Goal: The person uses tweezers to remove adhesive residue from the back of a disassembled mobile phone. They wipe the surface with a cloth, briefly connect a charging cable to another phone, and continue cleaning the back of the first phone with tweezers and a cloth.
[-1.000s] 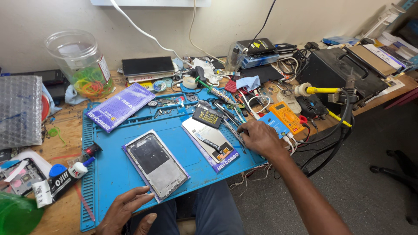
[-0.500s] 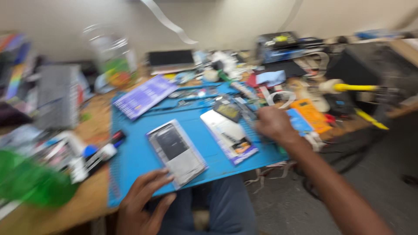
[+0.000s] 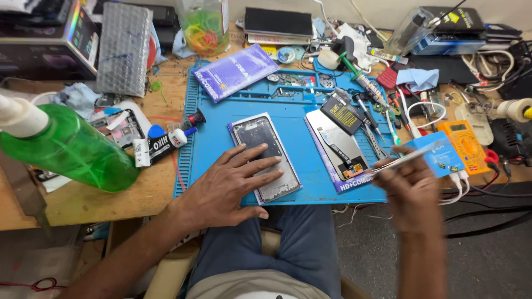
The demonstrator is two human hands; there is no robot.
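A silver phone frame with a dark inside (image 3: 257, 135) lies on the blue work mat (image 3: 210, 149). My left hand (image 3: 221, 188) rests flat on the frame's lower half, fingers spread. My right hand (image 3: 413, 194) is raised over the mat's right front corner and pinches a thin metal tool (image 3: 407, 158), which looks like tweezers and points up and to the right. Left of that hand, another phone panel with a flex cable (image 3: 338, 147) lies on a purple packet, with a black battery (image 3: 342, 113) across its top.
A green bottle (image 3: 72, 149) lies at the left on the wooden bench. A purple packet (image 3: 235, 72), a jar of rubber bands (image 3: 205, 25) and bubble wrap (image 3: 124, 47) stand behind. An orange meter (image 3: 465, 144), several screwdrivers and cables crowd the right.
The view has swung left and closer. My left hand moved from the mat's front edge up onto the phone frame. My right hand came off the mat with the thin tool in it.
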